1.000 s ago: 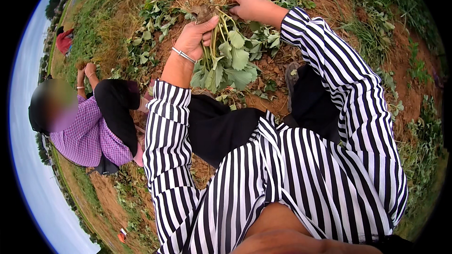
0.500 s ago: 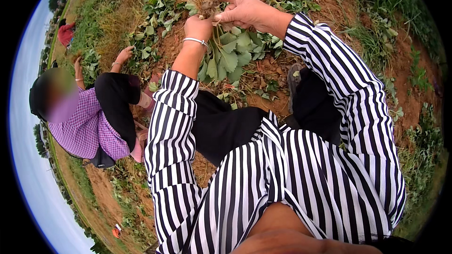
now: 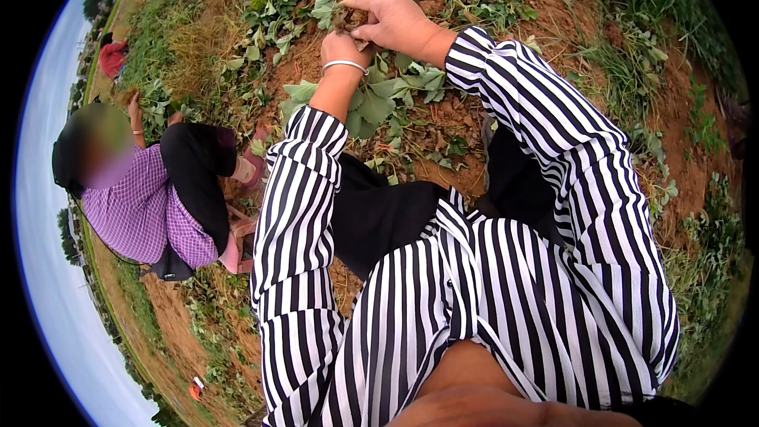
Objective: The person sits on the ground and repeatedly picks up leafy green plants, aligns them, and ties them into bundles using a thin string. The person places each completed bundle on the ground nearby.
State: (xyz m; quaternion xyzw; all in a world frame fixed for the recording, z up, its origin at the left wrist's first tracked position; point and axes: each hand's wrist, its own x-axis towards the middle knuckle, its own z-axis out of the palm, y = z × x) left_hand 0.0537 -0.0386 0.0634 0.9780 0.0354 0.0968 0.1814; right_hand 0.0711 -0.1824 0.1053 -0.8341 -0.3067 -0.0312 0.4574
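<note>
My left hand (image 3: 345,49) is closed around the stems of an uprooted leafy plant (image 3: 373,107), whose broad, toothed leaves look like a strawberry plant's. They hang below and behind my left wrist, which wears a pale bangle. Above the fist, the brown base and roots (image 3: 348,20) stick up. My right hand (image 3: 398,24) comes in from the right, its thumb and forefinger closed on this brown base. Fingers partly hide what they pinch, and the ends of the roots are hard to make out.
Reddish soil (image 3: 462,122) and cut or wilted greenery (image 3: 482,0) surround my hands. At the left a person in a purple checked top (image 3: 130,205) sits low on a small stool. Farther off is a person in red (image 3: 112,58). Tall grass (image 3: 624,0) grows at the far right.
Both hands have shifted slightly, the right one to the left and down. The plant has turned, so its roots spread less and its leaves hang differently. The nearby person's hand has drawn back.
</note>
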